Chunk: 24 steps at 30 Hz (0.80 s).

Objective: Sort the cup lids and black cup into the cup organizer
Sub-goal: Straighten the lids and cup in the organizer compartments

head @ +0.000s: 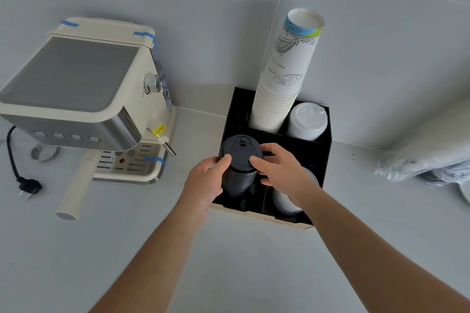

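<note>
On a pale grey countertop (241, 262) backed by grey wall tiles, a cream and steel espresso machine (84, 99) is seen at the left, well apart from the black, square, compartmented cup organizer (323, 160) set against the wall. A tall stack of white printed paper cups (284, 76) is held in the organizer's rear left compartment, tilted to the right, and a stack of white plastic cup lids (306, 121) is lodged in the rear right one; a further white stack (284, 201) is glimpsed in the front right compartment, largely hidden by the right forearm. The black lidded cup (239, 168) is held upright in the front left compartment, its long axis near vertical and its base hidden below the organizer's wall, so whether it is fully seated cannot be told. It is flanked by both hands, directly ahead of the person: the left hand (206, 180) is wrapped round its left side with the thumb on the lid's rim, while the right hand (279, 170) is laid against its right side, fingers gently bent and the index fingertip touching the lid. The left hand is judged the nearer and the one bearing the cup; a straight downward settle appears to be what remains.
</note>
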Motion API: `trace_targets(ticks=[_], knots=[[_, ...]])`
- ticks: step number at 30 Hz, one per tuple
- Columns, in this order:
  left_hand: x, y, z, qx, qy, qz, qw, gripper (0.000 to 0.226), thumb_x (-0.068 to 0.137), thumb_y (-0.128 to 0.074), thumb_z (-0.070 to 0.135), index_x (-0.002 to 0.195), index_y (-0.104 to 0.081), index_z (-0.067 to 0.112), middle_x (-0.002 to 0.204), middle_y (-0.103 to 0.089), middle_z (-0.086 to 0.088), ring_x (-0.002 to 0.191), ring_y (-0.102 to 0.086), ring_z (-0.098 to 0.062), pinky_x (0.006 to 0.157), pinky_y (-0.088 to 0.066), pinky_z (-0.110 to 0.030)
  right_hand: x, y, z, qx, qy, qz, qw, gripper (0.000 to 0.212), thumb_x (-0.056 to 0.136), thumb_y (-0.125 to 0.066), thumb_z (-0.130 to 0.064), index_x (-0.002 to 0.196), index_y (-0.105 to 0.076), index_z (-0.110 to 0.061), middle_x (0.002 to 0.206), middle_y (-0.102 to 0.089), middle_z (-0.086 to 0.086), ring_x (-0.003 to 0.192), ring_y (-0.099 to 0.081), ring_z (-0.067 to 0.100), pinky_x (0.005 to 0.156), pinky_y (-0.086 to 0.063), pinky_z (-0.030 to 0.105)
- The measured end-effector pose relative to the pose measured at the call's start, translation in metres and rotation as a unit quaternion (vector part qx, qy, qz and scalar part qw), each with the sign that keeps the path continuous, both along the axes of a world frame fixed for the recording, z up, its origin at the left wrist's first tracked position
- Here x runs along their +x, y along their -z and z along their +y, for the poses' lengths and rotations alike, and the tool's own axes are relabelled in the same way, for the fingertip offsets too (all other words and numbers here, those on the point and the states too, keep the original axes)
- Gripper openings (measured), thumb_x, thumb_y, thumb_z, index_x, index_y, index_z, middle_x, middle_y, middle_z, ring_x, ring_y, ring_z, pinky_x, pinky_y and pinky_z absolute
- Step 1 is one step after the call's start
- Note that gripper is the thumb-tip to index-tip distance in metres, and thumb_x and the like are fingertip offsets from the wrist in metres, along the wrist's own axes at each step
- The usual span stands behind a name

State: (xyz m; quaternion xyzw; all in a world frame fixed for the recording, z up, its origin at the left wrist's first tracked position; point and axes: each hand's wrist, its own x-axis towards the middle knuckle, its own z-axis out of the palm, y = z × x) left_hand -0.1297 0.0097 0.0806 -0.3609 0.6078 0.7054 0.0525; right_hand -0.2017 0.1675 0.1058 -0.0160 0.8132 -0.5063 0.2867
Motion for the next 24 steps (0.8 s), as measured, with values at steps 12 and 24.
trace_targets(ticks=[12,24], knots=[[0.001,-0.009,0.003,0.002,-0.016,-0.008,1.0,0.007,0.091,-0.059,0.039,0.092,-0.061,0.032,0.117,-0.061,-0.003,0.11,-0.058,-0.023,0.086,-0.052,-0.035,0.008,-0.01,-0.002,-0.021,-0.033,0.015,0.999,0.019,0.094,-0.055,-0.023,0.098,-0.072,-0.031,0.118,-0.062,0.029,0.093,-0.06,0.048,0.095,-0.05,0.057],[-0.001,-0.025,0.007,0.021,-0.038,-0.026,0.999,0.014,0.092,-0.059,0.034,0.098,-0.059,0.022,0.112,-0.058,-0.005,0.107,-0.056,-0.024,0.082,-0.049,-0.035,0.006,-0.008,-0.004,0.0,-0.011,0.0,1.0,0.024,0.085,-0.056,-0.032,0.098,-0.076,-0.034,0.079,-0.067,-0.001,0.073,-0.056,0.013,0.097,-0.052,0.051]])
